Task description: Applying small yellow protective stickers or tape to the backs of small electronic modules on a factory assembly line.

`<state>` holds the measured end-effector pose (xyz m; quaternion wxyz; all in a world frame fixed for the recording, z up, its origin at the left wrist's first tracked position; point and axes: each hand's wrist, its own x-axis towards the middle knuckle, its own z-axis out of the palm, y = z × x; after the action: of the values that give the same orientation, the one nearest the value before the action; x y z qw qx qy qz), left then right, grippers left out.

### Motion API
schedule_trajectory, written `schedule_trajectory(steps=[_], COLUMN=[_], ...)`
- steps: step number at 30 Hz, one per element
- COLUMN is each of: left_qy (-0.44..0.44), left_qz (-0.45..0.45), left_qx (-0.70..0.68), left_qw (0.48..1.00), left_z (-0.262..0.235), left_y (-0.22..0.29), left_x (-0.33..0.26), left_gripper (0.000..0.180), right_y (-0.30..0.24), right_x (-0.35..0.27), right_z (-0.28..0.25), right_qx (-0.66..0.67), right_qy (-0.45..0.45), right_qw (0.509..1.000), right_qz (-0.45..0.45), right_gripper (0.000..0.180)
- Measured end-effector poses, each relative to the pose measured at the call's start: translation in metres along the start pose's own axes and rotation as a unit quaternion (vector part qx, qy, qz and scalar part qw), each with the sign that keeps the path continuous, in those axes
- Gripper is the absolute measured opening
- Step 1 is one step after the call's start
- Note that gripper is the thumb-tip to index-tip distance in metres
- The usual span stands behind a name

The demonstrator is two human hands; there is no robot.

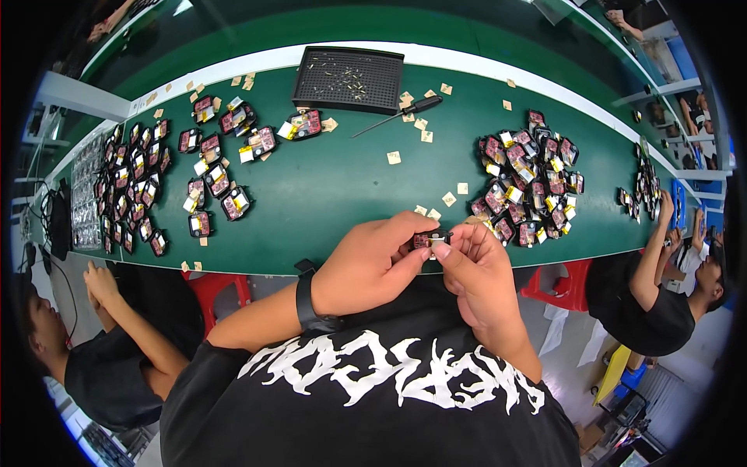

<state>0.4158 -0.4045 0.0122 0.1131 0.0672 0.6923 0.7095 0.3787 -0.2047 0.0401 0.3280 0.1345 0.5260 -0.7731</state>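
While both hands met just at the near edge of the green worktop [334, 187], the head view showed the left hand [366, 265] and the right hand [478, 276] pinching one small red-and-black module [429, 238] between them. Left fingers [405, 229] were curled closed over the module's left end; right fingers [455, 247] were closed on its right end, thumb tip pressed against it. The module sat above the worktop's near edge, held clear of the surface. A black band [307, 300] circled the left wrist.

Taking the module as landmark: just to its right and beyond lay a heaped pile of like modules [529, 183]. Well to its left, more modules lay spread singly in loose rows [206, 167]. Far beyond it, near the worktop's far edge, stood a black perforated tray [348, 79], and right of the tray lay a black-handled screwdriver [397, 115]. Small tan paper squares [394, 157] were scattered between tray and module.

Left of the module, below the worktop, a person in a dark shirt [109, 366] sat; right of it another seated person [654, 303] reached up to the worktop.
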Motion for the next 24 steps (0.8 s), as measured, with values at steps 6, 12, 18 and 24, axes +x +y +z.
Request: schedule_trajectory(steps=[6,12,18,24], left_qy=[0.014,0.012,0.005,-0.010], left_qz=[-0.063,-0.146,-0.121,-0.065], left_qx=[-0.101,-0.195,-0.142,-0.043], left_qw=[0.993,0.970,0.982,0.997], left_z=[-0.007,-0.024,-0.027,-0.036], left_y=[-0.003,0.024,0.037,0.040], left_x=[-0.006,-0.007,-0.018,-0.026], left_gripper=[0.024,0.024,0.031,0.038], right_y=[-0.001,-0.003,-0.015,-0.012], right_x=[-0.009,-0.024,-0.028,-0.018], right_z=[0.002,-0.028,-0.056,-0.045], right_qx=[-0.147,-0.296,-0.496,-0.646], right_qy=[-0.010,0.080,0.142,0.193], right_qw=[0.988,0.931,0.818,0.674], right_qz=[-0.042,-0.196,-0.255,-0.302], right_gripper=[0.020,0.015,0.026,0.032])
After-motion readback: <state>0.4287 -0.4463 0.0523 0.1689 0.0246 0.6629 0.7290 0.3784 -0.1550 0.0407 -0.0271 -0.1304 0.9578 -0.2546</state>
